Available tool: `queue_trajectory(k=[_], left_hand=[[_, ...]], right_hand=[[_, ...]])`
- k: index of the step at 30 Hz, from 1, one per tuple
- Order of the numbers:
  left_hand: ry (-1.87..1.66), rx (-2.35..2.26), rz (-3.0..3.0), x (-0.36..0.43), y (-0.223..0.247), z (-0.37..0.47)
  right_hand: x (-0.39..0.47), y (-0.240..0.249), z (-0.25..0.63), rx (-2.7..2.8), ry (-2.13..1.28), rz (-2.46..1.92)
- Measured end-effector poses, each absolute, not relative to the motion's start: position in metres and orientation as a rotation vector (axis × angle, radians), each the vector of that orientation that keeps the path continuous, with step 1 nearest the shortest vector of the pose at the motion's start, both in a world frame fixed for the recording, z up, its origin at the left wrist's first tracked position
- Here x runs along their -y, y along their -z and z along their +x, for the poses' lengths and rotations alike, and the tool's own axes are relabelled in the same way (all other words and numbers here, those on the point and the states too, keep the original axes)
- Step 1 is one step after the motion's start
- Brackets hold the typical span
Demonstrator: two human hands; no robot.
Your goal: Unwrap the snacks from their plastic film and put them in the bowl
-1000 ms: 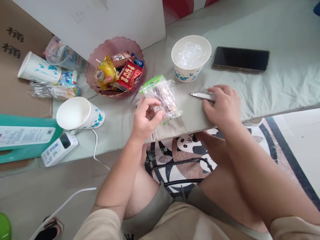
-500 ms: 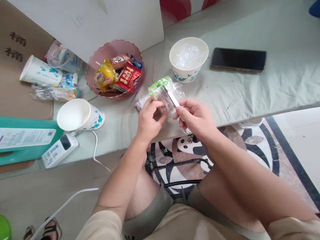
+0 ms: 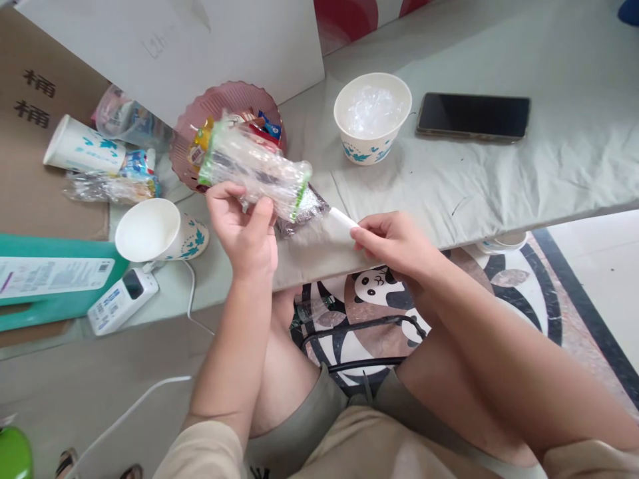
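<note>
My left hand (image 3: pixel 244 229) grips a crinkled clear plastic wrapper with green ends (image 3: pixel 254 166), raised in front of the pink bowl (image 3: pixel 200 113) of packaged snacks. My right hand (image 3: pixel 392 239) pinches a white, flat-handled tool (image 3: pixel 343 221); its far tip is hidden at a dark, shiny wrapper (image 3: pixel 312 206) near the table's front edge. Behind the hands stands a paper cup (image 3: pixel 367 150) with leaf print, filled with clear crumpled plastic.
A black phone (image 3: pixel 473 116) lies at the right. On the left are an upright paper cup (image 3: pixel 192 236), a cup on its side (image 3: pixel 84 150), a white device (image 3: pixel 117 306) with a cable and a teal container (image 3: pixel 54 273). A white box (image 3: pixel 174 46) stands behind.
My left hand has moved left and lifted the green-ended wrapper off the table, uncovering more of the dark wrapper. My right hand still holds the white tool, now tilted lower.
</note>
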State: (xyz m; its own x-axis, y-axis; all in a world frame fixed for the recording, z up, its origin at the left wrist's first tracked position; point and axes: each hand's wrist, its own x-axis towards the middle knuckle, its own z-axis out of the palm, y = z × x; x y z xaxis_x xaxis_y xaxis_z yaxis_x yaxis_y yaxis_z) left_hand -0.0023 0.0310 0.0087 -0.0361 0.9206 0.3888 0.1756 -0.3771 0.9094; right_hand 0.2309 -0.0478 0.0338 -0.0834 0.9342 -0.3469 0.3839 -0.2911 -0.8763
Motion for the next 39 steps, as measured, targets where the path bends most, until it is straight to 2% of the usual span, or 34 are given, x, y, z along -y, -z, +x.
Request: queue_trajectory(k=[5, 9, 11, 15, 18, 23, 27, 29, 35, 39], left_hand=[[-1.384, -1.243, 1.707, -0.020, -0.009, 0.006], [-1.214, -1.221, 1.876, -0.005, -0.005, 0.027], [-1.188, -1.196, 1.870, 0.003, -0.003, 0.039], [-1.178, -1.154, 1.816, 0.018, 0.002, 0.055], [-1.137, -1.112, 1.844, 0.020, 0.003, 0.053], [-1.190, -1.259, 2.182, 0.000, -0.003, 0.029], [-0.852, -1.311, 2.488, -0.012, -0.001, 0.021], [-0.793, -1.328, 2.495, -0.012, 0.002, 0.015], [-1.110, -1.680, 2.291, -0.008, 0.005, -0.019], [-1.173, -1.343, 2.233, -0.002, -0.002, -0.016]], right_hand=[[0.035, -0.015, 0.254, 1.549, -0.525, -1.988], [0.031, -0.006, 0.259, 1.531, -0.250, -1.990], [0.035, -0.008, 0.252, 1.523, -0.371, -1.841], [0.045, -0.017, 0.232, 1.460, -0.934, -1.452], [0.046, -0.015, 0.227, 1.325, -1.096, -1.412], [0.041, -0.002, 0.237, 1.059, -0.991, -1.565], [0.041, -0.007, 0.239, 1.036, -1.007, -1.641], [0.042, -0.015, 0.236, 1.075, -1.016, -1.677], [0.042, -0.026, 0.230, 1.302, -0.943, -1.677], [0.041, -0.019, 0.228, 1.503, -0.823, -1.653]])
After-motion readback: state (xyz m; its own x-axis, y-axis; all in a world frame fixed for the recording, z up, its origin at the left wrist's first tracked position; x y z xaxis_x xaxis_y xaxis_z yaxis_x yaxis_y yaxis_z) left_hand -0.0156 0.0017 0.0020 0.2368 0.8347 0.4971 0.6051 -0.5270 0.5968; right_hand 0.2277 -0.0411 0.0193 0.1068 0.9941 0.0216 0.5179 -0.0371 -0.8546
